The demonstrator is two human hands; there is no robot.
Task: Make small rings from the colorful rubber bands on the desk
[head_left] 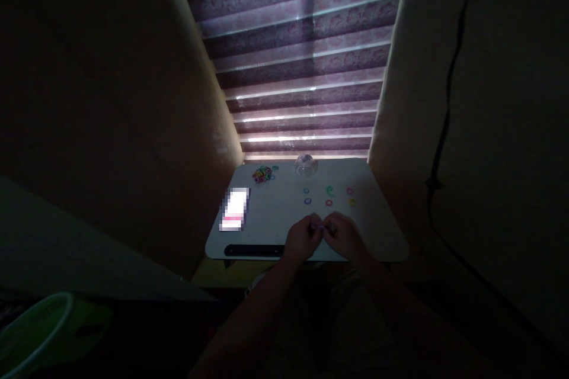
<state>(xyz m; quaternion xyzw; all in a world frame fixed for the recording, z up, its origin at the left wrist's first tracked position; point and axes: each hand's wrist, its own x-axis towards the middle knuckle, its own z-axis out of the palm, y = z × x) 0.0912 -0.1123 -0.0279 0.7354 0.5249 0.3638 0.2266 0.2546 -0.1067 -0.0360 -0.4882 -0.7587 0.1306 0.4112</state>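
Note:
My left hand (303, 238) and my right hand (343, 235) meet over the near part of a small white lap table (275, 213). Their fingertips are pinched together on a tiny purple loom band (320, 227). Beyond the hands lie several loose small rings: a blue ring (306, 191), a purple ring (307, 201), a red ring (329, 202), a teal ring (330, 190), a pink ring (349, 191) and a yellow ring (352, 202). A heap of coloured bands (262, 174) sits at the table's far left.
A clear round container (306, 165) stands at the table's far edge. A lit phone (235, 209) lies on the left side, and a dark slot (253, 250) runs along the near edge. Cushions flank the table, blinds hang behind, and a cable (444, 124) runs down the right.

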